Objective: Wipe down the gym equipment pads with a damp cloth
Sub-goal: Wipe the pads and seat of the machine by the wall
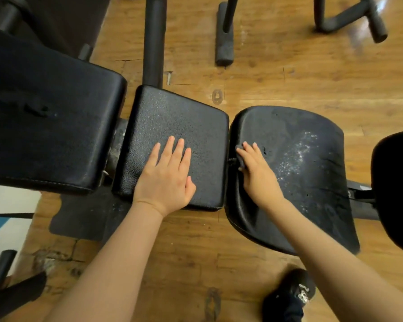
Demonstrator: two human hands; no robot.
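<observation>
Three black pads lie side by side across the view. My left hand [166,176] rests flat with straight fingers on the square middle pad [172,117]. My right hand [257,173] presses a small dark cloth [240,159] onto the left edge of the curved seat pad [312,140]; most of the cloth is hidden under my fingers. The seat pad is worn, with a whitish speckled patch [297,154] to the right of my hand. A large back pad [47,117] fills the left side.
Wooden floor [289,77] lies all around. Black machine frame tubes [154,40] and feet [223,38] stand beyond the pads. Another black pad [396,189] sits at the right edge. A rubber mat [84,219] lies under the bench. My dark shoe [289,296] is below.
</observation>
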